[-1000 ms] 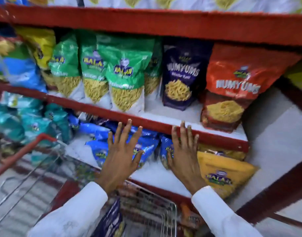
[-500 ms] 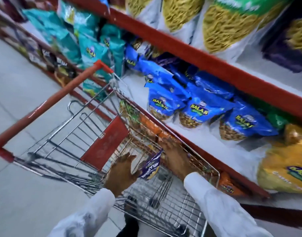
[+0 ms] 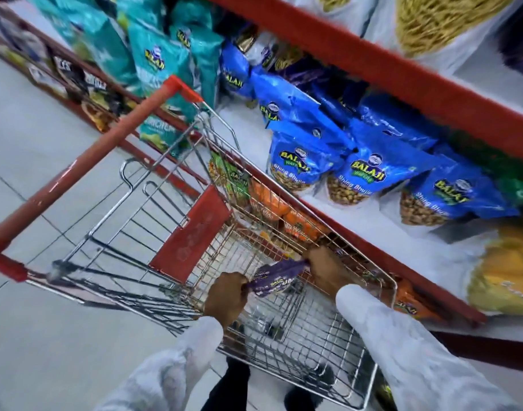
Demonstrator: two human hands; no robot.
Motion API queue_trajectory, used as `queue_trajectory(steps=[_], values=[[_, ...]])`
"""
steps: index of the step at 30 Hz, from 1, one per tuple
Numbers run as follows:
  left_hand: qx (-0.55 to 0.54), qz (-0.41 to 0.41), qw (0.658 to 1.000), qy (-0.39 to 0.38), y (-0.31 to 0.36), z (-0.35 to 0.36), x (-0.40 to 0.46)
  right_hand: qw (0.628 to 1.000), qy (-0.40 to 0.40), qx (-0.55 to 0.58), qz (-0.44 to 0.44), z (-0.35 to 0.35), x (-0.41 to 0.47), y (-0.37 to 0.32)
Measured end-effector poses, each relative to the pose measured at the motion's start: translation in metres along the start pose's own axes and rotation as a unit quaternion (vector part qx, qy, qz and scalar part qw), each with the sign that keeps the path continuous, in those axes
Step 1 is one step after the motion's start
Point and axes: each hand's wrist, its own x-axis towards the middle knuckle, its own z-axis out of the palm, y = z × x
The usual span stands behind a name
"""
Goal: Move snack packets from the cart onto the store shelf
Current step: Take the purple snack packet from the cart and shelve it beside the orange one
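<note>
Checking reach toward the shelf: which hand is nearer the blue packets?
Right. The right hand is beside the cart's shelf-side wall below the blue packets; the left hand sits farther away.

Grocery shop: snack pkts (image 3: 362, 176) on shelves (image 3: 402, 69), wire cart (image 3: 171, 185).

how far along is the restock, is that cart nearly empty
Done: the store shelf already carries rows of blue packets. In hand: the left hand and right hand both grip a purple packet inside the cart. Left: that packet has yet to reach the shelf, and no other packet shows on the cart's wire floor, so this looks like the last.
</note>
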Motion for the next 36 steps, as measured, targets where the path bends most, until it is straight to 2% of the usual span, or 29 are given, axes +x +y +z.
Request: queue_trajectory(steps=[2, 5, 9, 12, 15, 22, 29, 33, 36], values=[[0.006, 0.029, 0.998, 0.047, 0.008, -0.019, -0.005, 0.997, 0.033, 0.062, 0.013, -0.04, -0.048, -0.03], [-0.052, 0.075, 0.989, 0.119, 0.027, -0.056, -0.018, 0.991, 0.098, 0.087, -0.027, -0.086, -0.102, -0.049], [-0.155, 0.122, 0.97, 0.141, 0.067, -0.117, -0.042, 0.961, 0.202, 0.16, -0.097, -0.148, -0.165, -0.055], [-0.28, 0.142, 0.935, 0.162, 0.113, -0.158, -0.058, 0.929, 0.259, 0.236, -0.12, -0.196, -0.21, -0.06], [-0.395, 0.184, 0.89, 0.137, 0.164, -0.197, -0.068, 0.886, 0.324, 0.299, -0.143, -0.239, -0.242, -0.065], [-0.417, 0.306, 0.844, 0.14, 0.277, -0.286, -0.049, 0.785, 0.448, 0.375, -0.207, -0.342, -0.299, -0.061], [-0.414, 0.416, 0.791, 0.173, 0.385, -0.332, -0.036, 0.721, 0.516, 0.381, -0.262, -0.435, -0.331, -0.053], [-0.414, 0.449, 0.769, 0.186, 0.428, -0.336, -0.014, 0.694, 0.56, 0.365, -0.267, -0.47, -0.332, -0.041], [-0.418, 0.453, 0.767, 0.18, 0.447, -0.332, 0.004, 0.681, 0.593, 0.352, -0.246, -0.485, -0.321, -0.029]])
